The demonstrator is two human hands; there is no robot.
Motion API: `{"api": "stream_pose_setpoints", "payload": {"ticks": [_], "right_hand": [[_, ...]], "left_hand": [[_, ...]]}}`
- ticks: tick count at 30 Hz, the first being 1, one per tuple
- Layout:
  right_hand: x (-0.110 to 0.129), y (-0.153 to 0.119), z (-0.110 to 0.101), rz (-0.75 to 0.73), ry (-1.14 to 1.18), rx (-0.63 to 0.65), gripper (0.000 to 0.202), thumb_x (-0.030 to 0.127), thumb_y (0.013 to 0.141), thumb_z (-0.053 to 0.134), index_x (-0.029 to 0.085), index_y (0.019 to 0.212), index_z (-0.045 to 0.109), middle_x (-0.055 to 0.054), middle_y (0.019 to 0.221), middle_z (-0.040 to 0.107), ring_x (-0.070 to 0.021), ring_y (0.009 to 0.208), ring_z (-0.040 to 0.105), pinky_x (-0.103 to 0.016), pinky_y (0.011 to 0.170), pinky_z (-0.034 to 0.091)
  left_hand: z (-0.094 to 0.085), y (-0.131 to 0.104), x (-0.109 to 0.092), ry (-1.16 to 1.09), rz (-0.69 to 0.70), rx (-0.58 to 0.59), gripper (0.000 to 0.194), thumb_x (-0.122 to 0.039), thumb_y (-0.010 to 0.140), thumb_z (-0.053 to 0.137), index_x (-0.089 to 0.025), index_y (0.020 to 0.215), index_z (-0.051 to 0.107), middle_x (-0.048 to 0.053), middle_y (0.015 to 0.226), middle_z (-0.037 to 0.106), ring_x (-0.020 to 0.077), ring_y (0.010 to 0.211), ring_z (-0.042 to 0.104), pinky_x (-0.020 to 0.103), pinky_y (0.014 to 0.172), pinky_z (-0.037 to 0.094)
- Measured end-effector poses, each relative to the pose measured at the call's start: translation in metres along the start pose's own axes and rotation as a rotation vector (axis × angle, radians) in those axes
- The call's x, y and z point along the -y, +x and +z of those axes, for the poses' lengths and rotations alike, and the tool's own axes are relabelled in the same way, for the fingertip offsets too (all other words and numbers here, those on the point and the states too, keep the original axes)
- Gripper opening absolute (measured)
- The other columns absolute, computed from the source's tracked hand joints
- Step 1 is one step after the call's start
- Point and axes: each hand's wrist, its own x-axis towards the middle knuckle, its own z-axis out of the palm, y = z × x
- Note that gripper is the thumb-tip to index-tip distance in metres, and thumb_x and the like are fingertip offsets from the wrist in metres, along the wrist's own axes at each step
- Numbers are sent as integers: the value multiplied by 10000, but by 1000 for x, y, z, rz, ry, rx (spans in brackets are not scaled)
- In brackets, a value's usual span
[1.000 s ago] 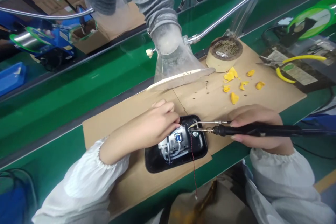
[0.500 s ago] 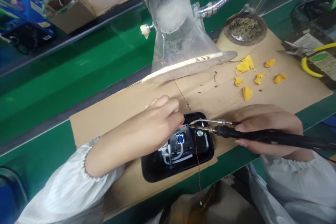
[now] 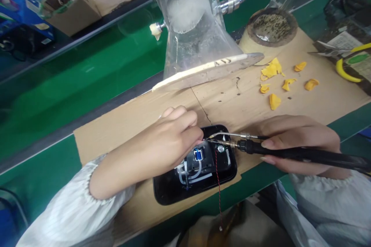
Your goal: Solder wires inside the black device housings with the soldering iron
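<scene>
A black plastic housing [image 3: 168,189] with rounded corners lies on the cardboard, with white tubes, a blue component [image 3: 198,155] and a twisted red-black wire [image 3: 219,189] hanging over its near edge. My right hand [image 3: 301,142] grips a soldering iron [image 3: 261,149] that has a thin metal feed tube [image 3: 228,134] along its side. The iron's tip and the tube's end meet at the upper part of the housing. Right beside that tip are the pinched fingers of my left hand [image 3: 182,131], closed over the housing; what they pinch is hidden.
A clear fume-extraction hood [image 3: 191,46] hangs just beyond my hands. Behind to the right stands a round tan holder [image 3: 266,42] with a speckled top. Yellow scraps [image 3: 274,101] lie on the cardboard [image 3: 116,131], and yellow-handled scissors [image 3: 344,71] are at far right.
The view has shifted slightly. Both hands, the iron and the housing keep nearly the same positions relative to one another.
</scene>
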Motion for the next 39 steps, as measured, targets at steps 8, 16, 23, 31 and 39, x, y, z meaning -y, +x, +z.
{"api": "stream_pose_setpoints", "payload": {"ticks": [8,16,23,31,39], "right_hand": [[0,4,2,38,110,1,388,-1,792,719,158,1144,680,-57,747,667,-184,656,666,-290,606,531],[0,2,1,36,119,10,449,-22,765,722,148,1178,682,-74,754,666,-210,691,671,-321,619,542],[-2,0,2,34,133,3,483,-42,740,733,133,1187,684,-81,761,667,-196,662,631,-318,591,509],[-3,-1,2,38,128,19,513,-35,740,729,154,1214,680,-67,760,658,-196,650,635,-309,576,496],[-1,2,1,33,42,22,407,24,778,741,161,1157,682,-54,731,651,-184,629,659,-290,580,529]], "left_hand": [[-1,1,-2,-19,1,0,309,-242,1056,434,-127,908,680,62,858,489,196,827,419,343,746,344],[0,1,-1,4,-8,16,309,-270,1060,431,-143,924,677,60,862,490,199,831,415,339,744,343],[0,1,-3,6,-6,17,333,-264,1063,420,-126,919,686,64,859,488,201,831,410,343,740,334],[1,1,-3,34,-20,29,361,-281,1072,393,-128,927,687,67,870,496,200,837,409,340,738,341],[0,2,-3,35,-25,26,352,-283,1071,397,-135,919,679,66,870,502,199,840,415,333,738,348]]}}
